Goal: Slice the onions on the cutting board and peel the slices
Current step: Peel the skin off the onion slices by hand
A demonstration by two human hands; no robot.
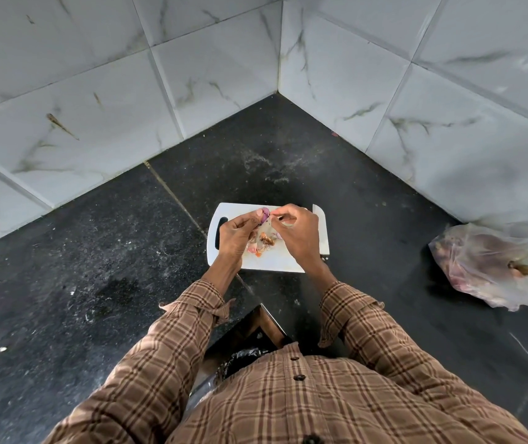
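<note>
A white cutting board [275, 262] with a slot handle on its left lies on the black counter. Above its far half my left hand [237, 235] grips a purple onion piece [265, 214] between thumb and fingers. My right hand [297, 230] pinches a thin strip of skin at that piece's edge. Below the hands, peeled skins and scraps [264, 242] lie on the board. A knife blade [320, 229] rests along the board's right edge, partly hidden by my right hand.
The black stone counter [96, 267] fills a corner between white marble-tiled walls [96, 91]. A clear plastic bag of onions [496, 267] lies at the right against the wall. A dark opening with a black bin liner [243, 357] is just below the board, near my body.
</note>
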